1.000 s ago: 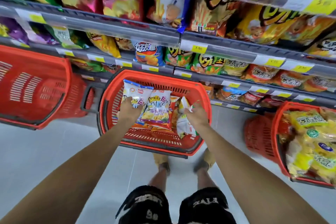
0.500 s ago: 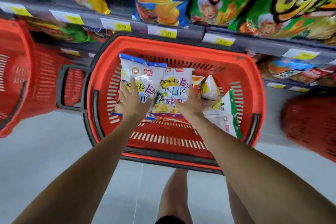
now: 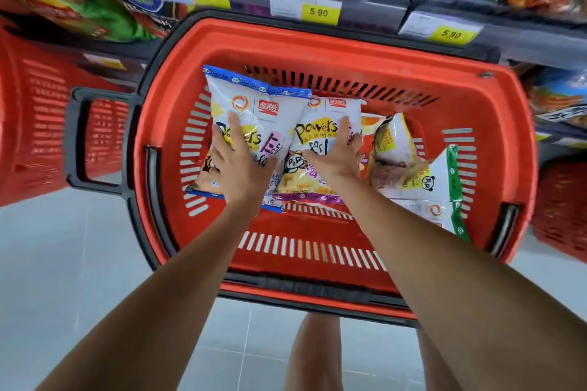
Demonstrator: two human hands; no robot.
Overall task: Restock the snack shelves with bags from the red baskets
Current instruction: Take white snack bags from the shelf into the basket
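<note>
The yellow price tags (image 3: pixel 318 12) along the shelf edge (image 3: pixel 374 6) each say "5.90", and the far-left one is smeared but looks the same. The blue-trimmed snack bag (image 3: pixel 254 111) has "Powers" in black letters with "Easy" beside it. The purple-trimmed snack bag (image 3: pixel 320 117) next to it also reads "Powers", with "P.P" on a small panda face lower down and "105" near its bottom seam. The green-trimmed snack bag (image 3: pixel 440 197) shows the same "P.P" panda mark. The Chinese characters on the bags are too small or blurred to read.
</note>
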